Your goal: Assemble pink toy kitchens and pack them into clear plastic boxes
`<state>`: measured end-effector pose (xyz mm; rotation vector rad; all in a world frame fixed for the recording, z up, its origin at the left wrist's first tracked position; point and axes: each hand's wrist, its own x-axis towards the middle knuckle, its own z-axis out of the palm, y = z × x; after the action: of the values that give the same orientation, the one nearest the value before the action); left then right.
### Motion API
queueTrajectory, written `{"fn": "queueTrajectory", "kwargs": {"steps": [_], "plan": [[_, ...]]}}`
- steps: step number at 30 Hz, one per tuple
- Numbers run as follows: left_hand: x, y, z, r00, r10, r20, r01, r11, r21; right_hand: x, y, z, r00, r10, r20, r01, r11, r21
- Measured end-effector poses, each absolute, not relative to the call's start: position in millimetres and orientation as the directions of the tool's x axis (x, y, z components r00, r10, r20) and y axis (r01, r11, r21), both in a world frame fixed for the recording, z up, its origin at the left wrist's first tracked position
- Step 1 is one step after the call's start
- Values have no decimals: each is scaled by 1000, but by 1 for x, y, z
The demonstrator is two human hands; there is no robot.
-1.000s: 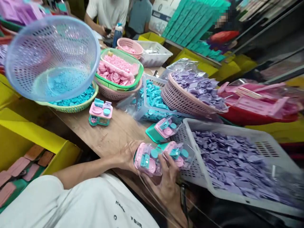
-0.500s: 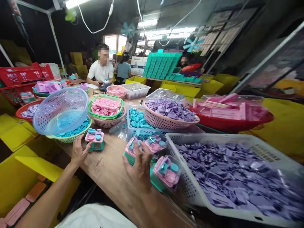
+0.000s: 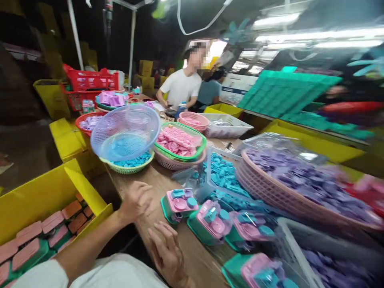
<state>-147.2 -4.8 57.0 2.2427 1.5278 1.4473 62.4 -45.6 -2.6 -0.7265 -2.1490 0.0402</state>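
My left hand hovers over the wooden table, just left of a pink-and-teal toy set. Its fingers look loosely curled but are smeared by motion, and I see nothing in them. My right hand lies lower, near the table's front edge, fingers spread and empty. To its right sit bagged toy sets: one closest, a second beyond it, and a third at the bottom edge.
A tilted lilac basket leans on a basket of blue parts. A green basket of pink parts, a crate of blue parts and a pink basket of purple parts crowd the right. A yellow box stands left. People sit at the far end.
The view swung left and up. Both hands let go of the bagged sets, which now lie in a row. My left hand reached out to the lone set and has drawn back.
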Motion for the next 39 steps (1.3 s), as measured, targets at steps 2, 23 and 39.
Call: {"fn": "queueTrajectory", "kwargs": {"steps": [2,23,39], "plan": [[-168,-4,81,72,617,784,758,-545,359,54,-48,0,-507,503,699,454,846,-280],[-119,35,-19,489,718,495,602,-689,404,53,-4,-14,-500,702,508,636,695,-334],[-223,92,-4,393,851,349,797,-504,333,251,-188,-60,-235,895,379,860,373,-348]]}}
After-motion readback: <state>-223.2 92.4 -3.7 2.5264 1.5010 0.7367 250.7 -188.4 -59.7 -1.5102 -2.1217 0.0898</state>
